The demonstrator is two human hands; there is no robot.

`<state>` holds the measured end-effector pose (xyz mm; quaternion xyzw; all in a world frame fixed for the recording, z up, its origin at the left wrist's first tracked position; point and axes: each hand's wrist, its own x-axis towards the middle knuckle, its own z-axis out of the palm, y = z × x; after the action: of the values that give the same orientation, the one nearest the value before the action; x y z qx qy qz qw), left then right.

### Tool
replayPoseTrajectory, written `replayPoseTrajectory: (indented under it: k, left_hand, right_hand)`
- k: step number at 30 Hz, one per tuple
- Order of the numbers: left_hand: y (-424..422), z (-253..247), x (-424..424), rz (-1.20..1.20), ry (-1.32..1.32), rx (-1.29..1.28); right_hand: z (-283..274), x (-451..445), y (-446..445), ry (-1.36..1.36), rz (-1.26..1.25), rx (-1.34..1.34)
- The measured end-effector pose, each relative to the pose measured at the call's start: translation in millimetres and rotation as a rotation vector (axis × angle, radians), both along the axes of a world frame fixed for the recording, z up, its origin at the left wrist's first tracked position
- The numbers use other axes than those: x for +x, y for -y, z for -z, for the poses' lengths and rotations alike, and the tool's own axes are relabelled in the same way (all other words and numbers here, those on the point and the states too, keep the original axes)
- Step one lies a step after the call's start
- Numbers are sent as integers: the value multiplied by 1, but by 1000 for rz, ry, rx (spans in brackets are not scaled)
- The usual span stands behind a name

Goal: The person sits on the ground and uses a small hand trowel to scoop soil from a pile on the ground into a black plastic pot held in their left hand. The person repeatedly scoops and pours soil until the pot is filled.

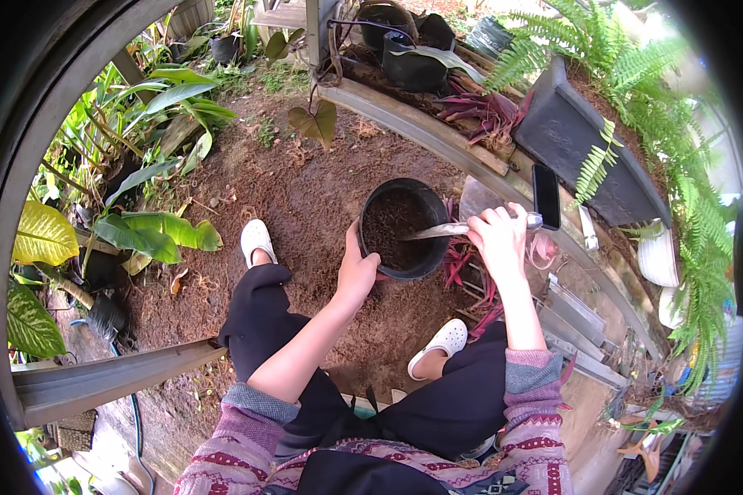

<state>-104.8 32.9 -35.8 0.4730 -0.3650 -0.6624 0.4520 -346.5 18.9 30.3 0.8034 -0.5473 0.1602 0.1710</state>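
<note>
A round black plastic plant pot [441, 247] is held above the ground between my knees. Dark loose soil [387, 226] lies inside it. My left hand [358, 263] grips the pot's left rim and side, thumb near the rim and some fingers hidden beneath. My right hand [498, 238] is closed round the handle of a metal hand trowel [436, 231], to the right of the pot. The trowel reaches left over the rim, and its tip is in the soil, partly hidden.
A wooden-and-metal bench [408, 124] curves along the upper right, bearing black pots [412, 65], a smartphone [545, 197] and a rectangular fern planter [585, 136]. Purple-leaved plants [458, 260] lie right of the pot. Leafy plants [155, 235] and a metal beam [117, 377] stand left.
</note>
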Motion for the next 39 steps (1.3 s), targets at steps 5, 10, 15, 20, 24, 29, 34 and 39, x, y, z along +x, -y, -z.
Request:
replayPoseTrajectory:
  k: [5,10,15,20,24,29,34,39]
  left_hand:
    - [0,3,2,-26,-18,72]
    - [1,5,3,-57,-117,199]
    - [2,6,5,-157,-187,226]
    - [14,3,22,-346,-367,226]
    - [24,-5,37,-423,-383,159]
    - [29,-21,62,-503,-424,139]
    - [34,-37,59,-479,-522,182]
    - [25,-33,91,-519,-535,228]
  right_hand:
    - [-13,-1,-6,-4,-11,49]
    - [-10,-1,-6,95,59,-24]
    - [-2,-5,-6,167,196,19]
    - [39,-20,2,590,441,314]
    - [105,-24,-8,387,461,666]
    - [258,10,-67,96,551,1102]
    - [438,49,-201,903,998,1305]
    - [435,143,-193,1469,1072,1310]
